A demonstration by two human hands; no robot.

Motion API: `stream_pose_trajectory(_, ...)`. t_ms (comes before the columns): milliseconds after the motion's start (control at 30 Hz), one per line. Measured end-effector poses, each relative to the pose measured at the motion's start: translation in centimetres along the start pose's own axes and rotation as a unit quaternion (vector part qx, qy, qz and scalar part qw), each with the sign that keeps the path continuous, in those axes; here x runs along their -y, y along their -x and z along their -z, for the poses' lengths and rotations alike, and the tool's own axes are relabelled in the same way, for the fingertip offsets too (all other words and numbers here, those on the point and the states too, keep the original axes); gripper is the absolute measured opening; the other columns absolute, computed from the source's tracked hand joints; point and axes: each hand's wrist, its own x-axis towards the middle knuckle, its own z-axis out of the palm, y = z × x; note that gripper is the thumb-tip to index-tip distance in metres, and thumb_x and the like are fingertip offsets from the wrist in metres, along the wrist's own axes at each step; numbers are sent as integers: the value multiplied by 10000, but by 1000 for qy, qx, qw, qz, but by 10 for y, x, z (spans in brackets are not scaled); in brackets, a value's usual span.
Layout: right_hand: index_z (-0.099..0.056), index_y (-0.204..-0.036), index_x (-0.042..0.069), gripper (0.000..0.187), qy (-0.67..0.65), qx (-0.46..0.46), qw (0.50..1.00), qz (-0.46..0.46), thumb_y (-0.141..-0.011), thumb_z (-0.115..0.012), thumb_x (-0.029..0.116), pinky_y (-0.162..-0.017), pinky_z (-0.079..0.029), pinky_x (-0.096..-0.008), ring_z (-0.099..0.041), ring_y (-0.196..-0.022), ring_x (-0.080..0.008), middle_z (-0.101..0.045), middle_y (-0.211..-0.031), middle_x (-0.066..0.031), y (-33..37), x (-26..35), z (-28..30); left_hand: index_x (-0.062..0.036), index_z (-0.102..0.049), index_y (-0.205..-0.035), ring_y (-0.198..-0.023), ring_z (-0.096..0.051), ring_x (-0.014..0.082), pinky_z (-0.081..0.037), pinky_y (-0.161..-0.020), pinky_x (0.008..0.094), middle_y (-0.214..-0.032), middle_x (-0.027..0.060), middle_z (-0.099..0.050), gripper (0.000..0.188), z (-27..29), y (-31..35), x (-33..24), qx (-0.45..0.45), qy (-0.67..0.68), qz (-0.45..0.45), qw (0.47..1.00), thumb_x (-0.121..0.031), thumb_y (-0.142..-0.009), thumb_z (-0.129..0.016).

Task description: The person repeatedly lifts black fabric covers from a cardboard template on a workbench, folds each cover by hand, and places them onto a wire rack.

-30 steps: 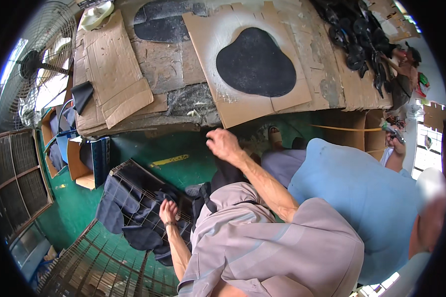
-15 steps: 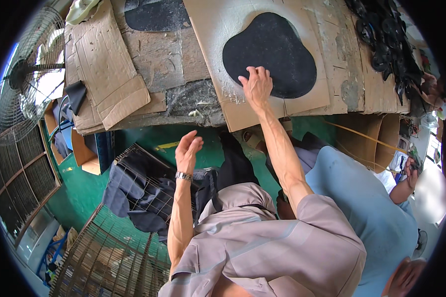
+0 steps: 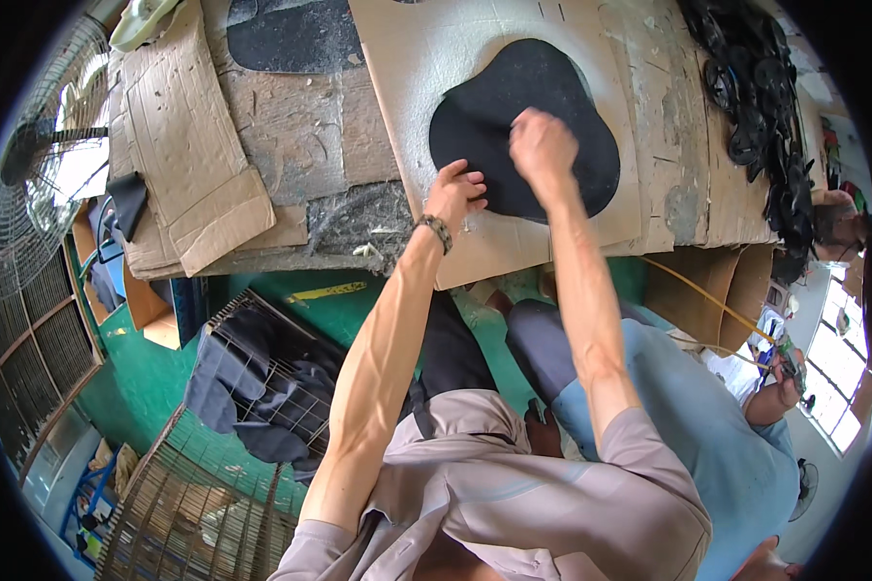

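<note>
A rounded, lobed black sheet (image 3: 572, 107) lies on a cardboard sheet (image 3: 407, 107) dusted with white residue. My right hand (image 3: 545, 150) is over the middle of the black sheet, its fingers curled closed and slightly smeared by motion. Whether those fingers pinch anything is hidden from view. Beside the lower left edge of the black sheet is my left hand (image 3: 455, 194), fingers apart and nothing in them. A faint crease shows in the black sheet just left of my right hand.
Another dark piece (image 3: 291, 39) lies farther left on the worn table. Black straps or cut parts (image 3: 746, 107) pile up at the right. A wire rack (image 3: 203, 494) with dark fabric (image 3: 262, 378) stands low left. Close at my right sits a person in blue (image 3: 688, 416), holding a tool.
My left hand has moved up and right to the black sheet's edge. My right hand has shifted right from the sheet's lower left edge to its middle, and its fingers have curled in.
</note>
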Motion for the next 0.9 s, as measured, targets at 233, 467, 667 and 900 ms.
stream_pose_trajectory(233,-743,-969,49,195,-72,-70,993,69,-912,-648,210,-764,-554,-457,-707,-806,-385,-735,-843,-161,-7,79,206,-29,-476,-1424,-1105,-655,288,-541,-947,457,-1302,159,-645,640,3,25,-40,106,73,44,991,-500,-1001,-567)
stream_pose_trajectory(467,-700,-999,76,160,-95,-4,946,311,-842,-722,96,-741,-502,-436,-610,-845,-298,-601,-865,-88,149,197,216,44,-454,-1471,-1244,-597,246,-502,-1049,429,-1346,178,-609,643,45,215,-93,193,270,-187,924,-389,-1025,-619)
stream_pose_trajectory(667,-713,-1002,83,174,-127,154,859,472,-836,-742,123,-756,-477,-401,-606,-854,-271,-613,-864,-76,317,303,160,26,-593,-1218,-1058,-676,271,-517,-1025,426,-1166,137,-687,298,205,373,26,-84,528,-230,813,-37,-935,-663)
stream_pose_trajectory(900,-716,-1035,99,199,-172,395,636,641,-839,-741,126,-788,-489,-431,-604,-874,-306,-626,-881,-91,556,379,67,40,-660,-1007,-1022,-682,303,-542,-991,453,-1072,160,-699,195,320,545,256,-284,707,-370,531,16,-816,-635)
